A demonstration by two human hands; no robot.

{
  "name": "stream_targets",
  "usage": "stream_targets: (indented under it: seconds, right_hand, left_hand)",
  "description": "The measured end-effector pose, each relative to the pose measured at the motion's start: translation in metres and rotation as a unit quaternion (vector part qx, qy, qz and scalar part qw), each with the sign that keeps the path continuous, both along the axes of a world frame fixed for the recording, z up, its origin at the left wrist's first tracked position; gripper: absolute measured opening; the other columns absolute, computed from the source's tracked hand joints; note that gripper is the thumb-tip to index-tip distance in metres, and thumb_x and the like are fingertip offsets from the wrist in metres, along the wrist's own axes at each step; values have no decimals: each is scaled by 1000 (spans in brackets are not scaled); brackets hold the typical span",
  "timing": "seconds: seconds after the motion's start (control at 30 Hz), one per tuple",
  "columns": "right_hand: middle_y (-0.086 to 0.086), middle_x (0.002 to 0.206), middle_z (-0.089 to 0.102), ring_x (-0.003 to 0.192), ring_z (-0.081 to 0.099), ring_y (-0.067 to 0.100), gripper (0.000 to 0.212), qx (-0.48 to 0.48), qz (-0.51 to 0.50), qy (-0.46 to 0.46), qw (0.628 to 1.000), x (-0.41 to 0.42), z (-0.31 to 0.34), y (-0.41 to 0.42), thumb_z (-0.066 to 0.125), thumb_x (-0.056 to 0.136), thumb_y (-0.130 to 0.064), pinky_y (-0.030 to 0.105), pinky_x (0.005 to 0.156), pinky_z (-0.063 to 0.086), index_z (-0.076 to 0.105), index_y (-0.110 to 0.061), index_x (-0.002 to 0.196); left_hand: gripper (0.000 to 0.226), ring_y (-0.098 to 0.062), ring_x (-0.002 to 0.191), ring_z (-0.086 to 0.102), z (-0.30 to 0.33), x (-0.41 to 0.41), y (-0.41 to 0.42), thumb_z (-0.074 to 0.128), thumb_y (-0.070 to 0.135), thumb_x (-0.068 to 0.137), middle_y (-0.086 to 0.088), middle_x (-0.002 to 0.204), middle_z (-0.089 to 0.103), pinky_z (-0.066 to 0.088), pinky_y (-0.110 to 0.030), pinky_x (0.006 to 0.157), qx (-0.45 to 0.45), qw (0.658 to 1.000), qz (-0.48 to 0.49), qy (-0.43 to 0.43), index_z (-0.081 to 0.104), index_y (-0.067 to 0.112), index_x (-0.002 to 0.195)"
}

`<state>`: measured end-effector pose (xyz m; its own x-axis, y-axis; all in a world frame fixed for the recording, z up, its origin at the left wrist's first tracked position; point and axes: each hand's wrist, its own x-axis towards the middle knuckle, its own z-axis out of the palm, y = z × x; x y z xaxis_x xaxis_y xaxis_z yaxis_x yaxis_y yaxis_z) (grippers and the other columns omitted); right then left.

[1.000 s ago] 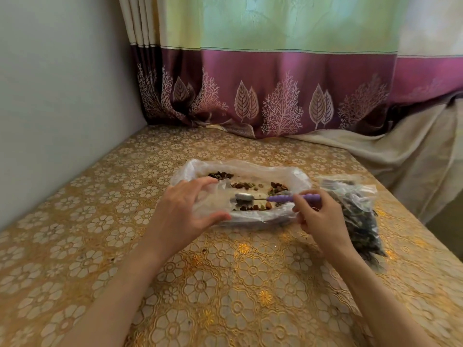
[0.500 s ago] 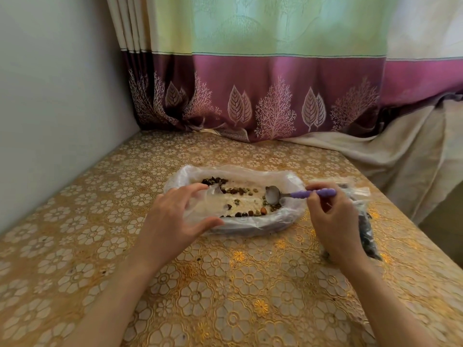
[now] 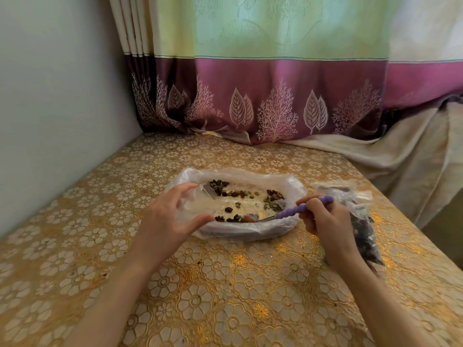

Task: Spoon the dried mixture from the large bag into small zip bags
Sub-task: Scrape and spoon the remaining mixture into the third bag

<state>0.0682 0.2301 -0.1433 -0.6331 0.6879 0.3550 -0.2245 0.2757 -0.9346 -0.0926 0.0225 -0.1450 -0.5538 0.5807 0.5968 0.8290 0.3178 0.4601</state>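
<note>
A large clear plastic bag lies open on the table with a dried mixture of dark and pale bits spread inside. My left hand holds the bag's left rim between thumb and fingers, keeping the mouth open. My right hand grips a spoon with a purple beaded handle. The spoon's metal bowl dips into the mixture at the bag's near edge. A small zip bag with dark contents lies to the right, partly behind my right hand.
The table wears a gold flower-patterned cloth. A grey wall runs along the left. A purple and green curtain hangs at the back, and a beige cloth drapes over the far right corner.
The spoon has swung from the bag's right rim down to its near edge, with its bowl now in the mixture. My left hand keeps hold of the left rim.
</note>
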Motion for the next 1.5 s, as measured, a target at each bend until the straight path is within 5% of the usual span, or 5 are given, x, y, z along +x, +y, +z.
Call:
stream_targets:
  seconds: [0.37,0.6,1.13,1.33,1.5]
  right_hand:
    - [9,60,69,44,42,10,36,-111,8,10,994,-7,-4,-12,47,91,-3,19,37,35,62,-7,58]
    - [4,57,67,47,45,11,26,-179,-24,20,983,-10,-4,-12,46,92,-5,18,39,36,58,-3,70]
    - [2,59,68,48,49,10,22,-96,89,82,988,-33,42,-39,46,92,-2,17,42,42,60,-1,75]
    - [15,82,74,56,53,14,18,-25,219,53,974,-47,46,-47,42,93,4,22,50,47,59,-2,90]
    - [5,71,68,59,56,15,30,-45,233,67,969,-46,43,-35,42,91,8,22,53,49,67,-9,87]
  left_hand:
    - [78,-2,92,47,0,-3,-5,56,65,60,16,106,49,33,-11,76,9,999,15,-50,45,29,127]
    - [82,-5,98,52,-4,-5,-4,59,64,60,24,100,49,43,-20,85,-17,997,16,-79,45,23,129]
    - [73,28,81,46,-7,-4,-1,66,58,57,32,95,48,38,4,61,65,977,-3,-204,42,31,121]
    - [42,4,84,64,-6,-4,0,71,49,62,25,93,66,49,-8,68,136,957,-33,-253,52,42,99]
    - [82,-9,83,68,-10,-6,-2,72,59,58,6,101,68,55,-19,65,167,948,-42,-268,48,21,127]
